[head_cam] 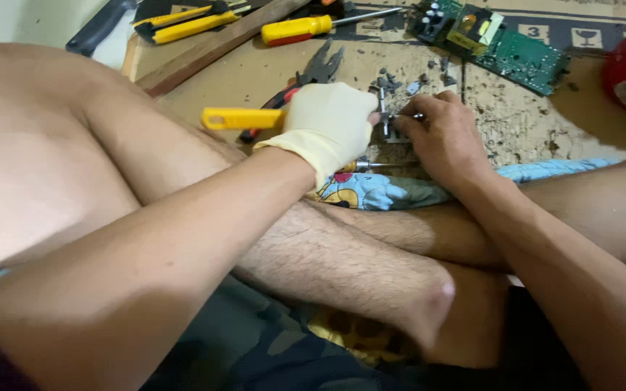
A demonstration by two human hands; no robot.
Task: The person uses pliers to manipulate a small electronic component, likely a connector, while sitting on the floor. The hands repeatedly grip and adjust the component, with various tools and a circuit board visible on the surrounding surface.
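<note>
While small metal part (389,123) sits on cardboard (516,123), your two hands meet over it. Right hand (447,137): bare fingertips pinched on part from right. Left hand (327,123): gloved, fist closed round yellow-handled tool (244,118), handle sticking out left, tip hidden at part. Red-handled pliers (306,83) just behind glove. Grey debris scattered near part. Green circuit board (501,40) farther back right, yellow screwdriver (313,27) back centre.
</note>
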